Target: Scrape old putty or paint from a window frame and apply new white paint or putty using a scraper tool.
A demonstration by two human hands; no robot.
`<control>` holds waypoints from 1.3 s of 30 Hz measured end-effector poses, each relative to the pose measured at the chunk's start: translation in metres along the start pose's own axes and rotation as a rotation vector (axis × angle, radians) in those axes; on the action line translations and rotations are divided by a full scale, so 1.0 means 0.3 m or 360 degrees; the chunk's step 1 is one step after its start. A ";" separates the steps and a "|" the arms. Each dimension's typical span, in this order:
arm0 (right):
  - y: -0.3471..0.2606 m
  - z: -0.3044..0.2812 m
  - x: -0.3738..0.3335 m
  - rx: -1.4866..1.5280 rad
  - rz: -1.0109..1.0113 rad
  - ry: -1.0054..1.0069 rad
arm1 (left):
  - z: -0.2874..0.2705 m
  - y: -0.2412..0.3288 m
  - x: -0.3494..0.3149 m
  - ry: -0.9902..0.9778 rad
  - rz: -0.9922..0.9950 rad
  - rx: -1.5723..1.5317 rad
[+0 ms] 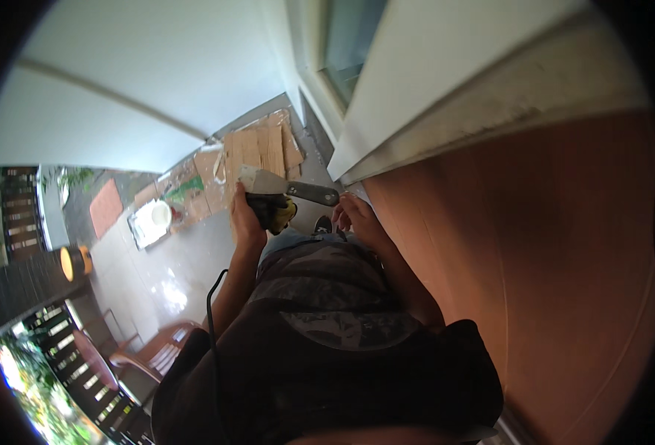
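Note:
In front of my waist, my left hand [247, 225] is closed around a black and yellow object [272, 213], whose kind I cannot make out. A putty knife [311, 193] lies across the top of it, its wide, pale-smeared blade beside my left fingertips. The dark riveted handle points right, toward my right hand [356, 217]. That hand's fingers are loosely bent and apart, close to the handle's end; whether they touch it is hard to tell.
Flattened cardboard [257, 152] covers the floor by the wall corner. Left of it, a white bucket [159, 215] stands on a tray. A brown slatted chair [160, 352] is at lower left. A reddish-brown surface [446, 222] runs along my right, below a window frame [324, 96].

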State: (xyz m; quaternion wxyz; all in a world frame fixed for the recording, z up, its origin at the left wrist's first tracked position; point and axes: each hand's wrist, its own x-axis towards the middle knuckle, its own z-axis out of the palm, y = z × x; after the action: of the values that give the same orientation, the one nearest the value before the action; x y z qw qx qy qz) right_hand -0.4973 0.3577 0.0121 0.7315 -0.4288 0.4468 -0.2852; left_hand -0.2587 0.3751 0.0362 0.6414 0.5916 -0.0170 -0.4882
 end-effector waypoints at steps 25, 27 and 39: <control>-0.096 0.896 0.549 -0.1366 -0.0385 -0.0636 | -0.568 0.428 0.488 0.0171 -0.0352 -0.0535; -0.157 0.996 0.591 -0.1432 -0.0398 -0.0546 | -0.615 0.482 0.588 0.0082 -0.0397 -0.0564; -0.200 1.166 0.715 -0.1385 -0.0153 -0.0295 | -0.644 0.667 0.839 -0.0122 -0.0585 -0.0343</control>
State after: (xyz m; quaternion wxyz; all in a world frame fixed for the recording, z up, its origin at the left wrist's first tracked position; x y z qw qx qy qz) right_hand -0.0911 0.2883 0.0588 0.5058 -0.7407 0.4374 -0.0648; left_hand 0.1099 0.3206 -0.0063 0.6001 0.4938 0.1190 -0.6180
